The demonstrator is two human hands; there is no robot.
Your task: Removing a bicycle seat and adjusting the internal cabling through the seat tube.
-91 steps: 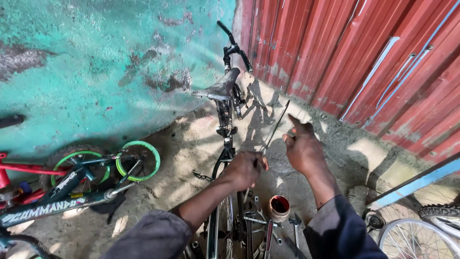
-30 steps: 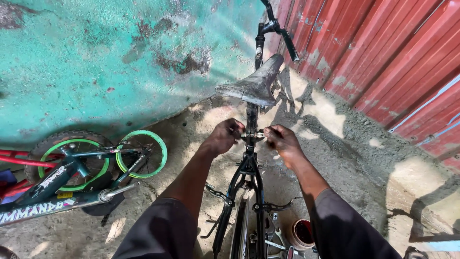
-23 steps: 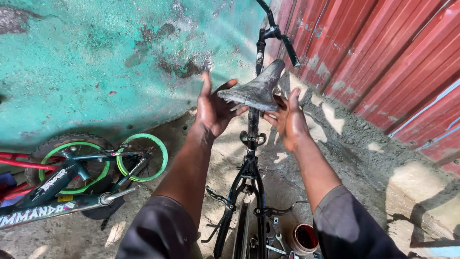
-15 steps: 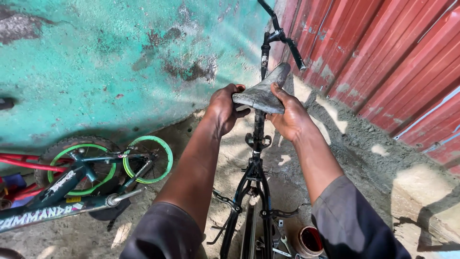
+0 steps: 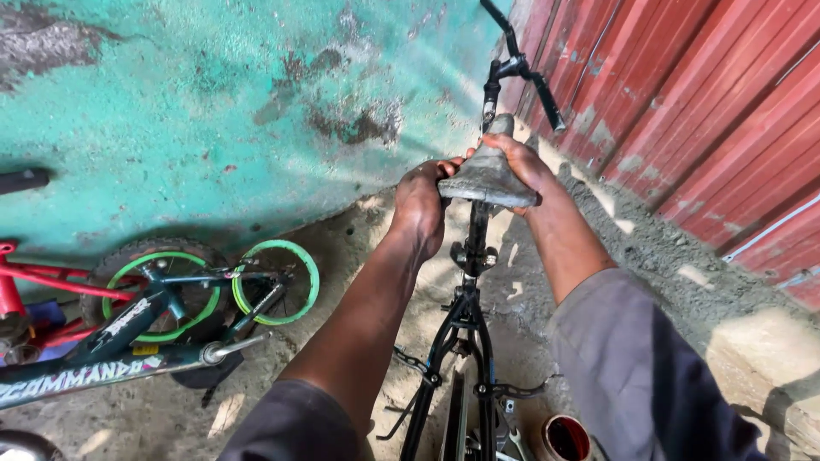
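Observation:
A black bicycle frame (image 5: pixel 465 324) stands upright in front of me with a worn grey saddle (image 5: pixel 487 177) on its seat post. My left hand (image 5: pixel 421 205) grips the saddle's left rear edge. My right hand (image 5: pixel 523 164) wraps the saddle's right side near its nose. Both arms reach forward in grey sleeves. The black handlebar (image 5: pixel 521 68) rises beyond the saddle.
A small children's bike with green-rimmed wheels (image 5: pixel 158 294) lies on the dirt at the left. A turquoise wall (image 5: pixel 213 102) stands behind, a red corrugated metal wall (image 5: pixel 700 111) at the right. A small red tin (image 5: pixel 565 437) sits on the ground by the frame.
My hands left the seat-post clamp, rose to the saddle with fingers apart, and now grip it on both sides. The view has moved closer to the bike.

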